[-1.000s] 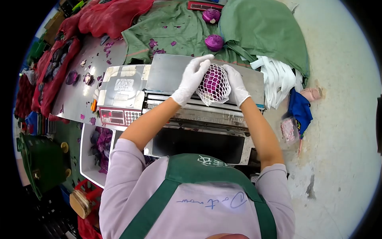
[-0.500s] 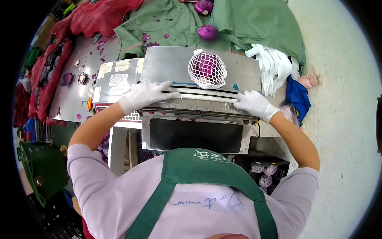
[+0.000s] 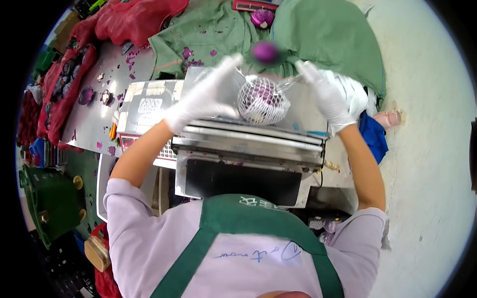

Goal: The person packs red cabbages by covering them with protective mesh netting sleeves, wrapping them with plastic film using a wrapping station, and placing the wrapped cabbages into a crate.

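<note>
A purple cabbage in white foam netting (image 3: 263,101) sits on the metal top of the wrapping machine (image 3: 248,136). My left hand (image 3: 202,97), in a white glove, is raised left of it, with its upper fingertips closed on clear film (image 3: 242,75) and its lower fingers stretched toward the netting. On the right, my right hand (image 3: 325,97), also gloved, has its fingertips together on the film (image 3: 294,81). The film spreads thinly between both hands, behind and around the cabbage. Motion blurs the fingertips.
Two bare purple cabbages (image 3: 262,18) (image 3: 266,51) lie behind on green cloth (image 3: 328,35). A scale (image 3: 149,107) stands left of the machine, white netting strips (image 3: 348,92) right. Red mesh bags (image 3: 139,20) line the far left. A black crate (image 3: 325,218) is below right.
Both hands have risen from the machine's front bar to either side of the netted cabbage. Clear film now stretches between them. The cabbage has stayed on the metal top.
</note>
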A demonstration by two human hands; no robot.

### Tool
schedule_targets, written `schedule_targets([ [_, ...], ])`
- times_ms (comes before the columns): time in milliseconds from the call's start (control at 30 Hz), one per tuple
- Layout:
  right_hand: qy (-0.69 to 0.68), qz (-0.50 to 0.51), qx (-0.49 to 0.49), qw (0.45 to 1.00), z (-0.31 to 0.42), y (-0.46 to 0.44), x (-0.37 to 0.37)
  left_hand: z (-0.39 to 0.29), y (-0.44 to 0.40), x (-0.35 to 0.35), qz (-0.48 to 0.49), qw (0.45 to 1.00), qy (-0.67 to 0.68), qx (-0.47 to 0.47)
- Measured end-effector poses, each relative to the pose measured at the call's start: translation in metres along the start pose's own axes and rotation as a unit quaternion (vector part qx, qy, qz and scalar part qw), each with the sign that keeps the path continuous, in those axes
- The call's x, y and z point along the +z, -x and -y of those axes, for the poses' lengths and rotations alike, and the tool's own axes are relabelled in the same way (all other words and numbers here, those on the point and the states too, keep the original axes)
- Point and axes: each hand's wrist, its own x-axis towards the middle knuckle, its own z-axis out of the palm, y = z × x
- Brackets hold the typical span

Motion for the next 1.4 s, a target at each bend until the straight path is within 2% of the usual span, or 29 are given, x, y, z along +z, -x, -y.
schedule_targets([
  [33, 0.057, 0.051, -0.032, 0.997, 0.002, -0.004, 0.02, 0.021, -0.002, 0.014, 0.077, 0.987, -0.142, 0.0],
  [67, -0.074, 0.065, -0.025, 0.995, 0.012, -0.007, 0.031, 0.022, -0.01, 0.025, 0.132, 0.986, -0.096, -0.016],
  [100, -0.204, 0.077, -0.015, 0.976, 0.023, -0.01, 0.041, 0.033, -0.01, 0.041, 0.123, 0.99, 0.063, -0.036],
  [167, -0.52, 0.087, 0.061, 0.848, 0.055, -0.01, 0.044, 0.025, -0.021, 0.043, 0.086, 0.988, 0.086, -0.09],
  [233, -0.384, 0.069, 0.059, 0.919, 0.053, -0.009, 0.06, 0.031, -0.025, 0.045, 0.064, 0.964, 0.169, -0.197],
  [267, -0.385, 0.068, 0.057, 0.919, 0.051, -0.002, 0.062, 0.039, -0.027, 0.049, 0.046, 0.94, 0.229, -0.25],
  [333, -0.528, 0.219, 0.181, 0.8, 0.062, 0.0, 0.018, 0.034, -0.026, 0.05, 0.039, 0.952, 0.186, -0.24],
  [400, -0.479, 0.245, 0.155, 0.829, 0.08, 0.013, -0.012, 0.009, -0.017, 0.047, 0.162, 0.896, 0.203, -0.362],
  [467, -0.667, 0.222, 0.245, 0.668, 0.104, 0.045, -0.03, -0.035, 0.006, 0.049, 0.195, 0.854, 0.26, -0.407],
  [500, -0.742, 0.233, 0.261, 0.572, 0.119, 0.055, -0.049, -0.052, 0.019, 0.052, 0.22, 0.744, 0.392, -0.494],
  [533, -0.746, 0.238, 0.272, 0.559, 0.131, 0.066, -0.059, -0.071, 0.029, 0.052, 0.233, 0.607, 0.508, -0.565],
  [567, -0.79, 0.276, 0.318, 0.446, 0.14, 0.075, -0.066, -0.096, 0.03, 0.046, 0.283, 0.584, 0.495, -0.577],
  [600, -0.82, 0.309, 0.359, 0.322, 0.149, 0.084, -0.073, -0.087, 0.056, 0.059, 0.242, 0.538, 0.561, -0.581],
  [667, -0.81, 0.369, 0.372, 0.264, 0.166, 0.104, -0.064, -0.077, 0.089, 0.086, 0.191, 0.423, 0.632, -0.621],
  [767, -0.805, 0.351, 0.426, 0.22, 0.196, 0.132, -0.037, -0.086, 0.111, 0.092, 0.192, 0.455, 0.598, -0.631],
  [833, -0.817, 0.257, 0.517, -0.001, 0.206, 0.137, -0.038, -0.09, 0.12, 0.092, 0.196, 0.496, 0.563, -0.631],
  [867, -0.817, 0.253, 0.518, -0.003, 0.207, 0.144, -0.036, -0.092, 0.124, 0.092, 0.199, 0.517, 0.545, -0.629],
  [900, -0.803, 0.323, 0.497, 0.062, 0.205, 0.154, -0.033, -0.093, 0.129, 0.09, 0.201, 0.538, 0.526, -0.627],
  [933, -0.781, 0.39, 0.472, 0.126, 0.205, 0.165, -0.029, -0.092, 0.151, 0.086, 0.214, 0.691, 0.364, -0.586],
  [967, -0.835, 0.328, 0.418, 0.14, 0.211, 0.18, -0.026, -0.098, 0.171, 0.077, 0.232, 0.774, 0.243, -0.537],
  [1000, -0.836, 0.326, 0.419, 0.141, 0.208, 0.189, -0.035, -0.102, 0.192, 0.077, 0.189, 0.812, 0.2, -0.515],
  [1067, -0.837, 0.201, 0.505, 0.065, 0.201, 0.201, -0.058, -0.106, 0.223, 0.083, 0.031, 0.955, -0.037, -0.292],
  [1100, -0.833, 0.149, 0.527, 0.077, 0.207, 0.207, -0.066, -0.109, 0.226, 0.086, 0.031, 0.956, -0.037, -0.29],
  [1133, -0.834, 0.147, 0.526, 0.078, 0.214, 0.212, -0.071, -0.11, 0.227, 0.088, -0.025, 0.944, -0.032, -0.326],
  [1200, -0.633, 0.191, 0.48, 0.576, 0.233, 0.216, -0.075, -0.112, 0.224, 0.091, -0.08, 0.929, -0.027, -0.361],
  [1267, -0.636, 0.13, 0.531, 0.544, 0.235, 0.204, -0.08, -0.105, 0.207, 0.098, -0.168, 0.844, 0.278, -0.427],
  [1300, -0.635, 0.07, 0.575, 0.511, 0.229, 0.194, -0.083, -0.098, 0.201, 0.107, -0.227, 0.796, 0.359, -0.431],
  [1333, -0.63, 0.012, 0.615, 0.474, 0.223, 0.186, -0.086, -0.106, 0.182, 0.107, -0.226, 0.796, 0.359, -0.432],
  [1400, -0.664, -0.019, 0.66, 0.351, 0.206, 0.204, -0.071, -0.131, 0.152, 0.101, -0.418, 0.459, 0.481, -0.619],
])
